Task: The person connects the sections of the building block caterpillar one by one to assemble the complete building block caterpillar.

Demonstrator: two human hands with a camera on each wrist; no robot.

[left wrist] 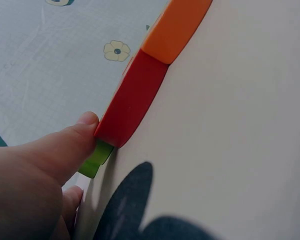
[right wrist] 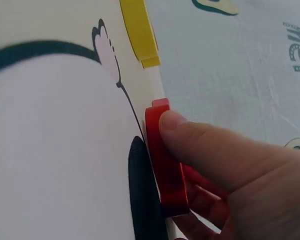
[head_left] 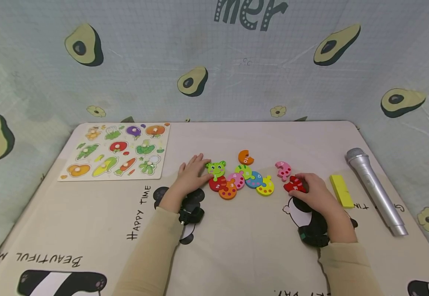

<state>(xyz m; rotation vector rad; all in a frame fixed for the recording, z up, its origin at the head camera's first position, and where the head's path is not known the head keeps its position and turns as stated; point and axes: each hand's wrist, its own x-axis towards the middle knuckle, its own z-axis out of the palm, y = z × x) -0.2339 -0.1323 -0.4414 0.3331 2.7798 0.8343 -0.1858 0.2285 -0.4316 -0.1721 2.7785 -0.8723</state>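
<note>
A wooden caterpillar puzzle lies linked on the table, running from a green head [head_left: 216, 167] through red [head_left: 217, 183], orange [head_left: 228, 190], pink, green and blue pieces to a yellow piece [head_left: 265, 186]. My left hand [head_left: 191, 177] rests beside the head, fingers stretched out. In the left wrist view its thumb [left wrist: 72, 142] touches the edge where the red and green pieces meet. Off to the right, my right hand [head_left: 315, 192] pinches a loose red puzzle piece [right wrist: 164, 160] between thumb and fingers, low over the table.
Loose pink [head_left: 283, 170] and orange [head_left: 245, 157] puzzle pieces lie behind. A vegetable peg board [head_left: 151, 174] is at the back left. Right of my right hand are a yellow block [head_left: 342, 191] and a silver microphone [head_left: 377, 191]. A printed curtain [head_left: 140, 82] hangs behind the table.
</note>
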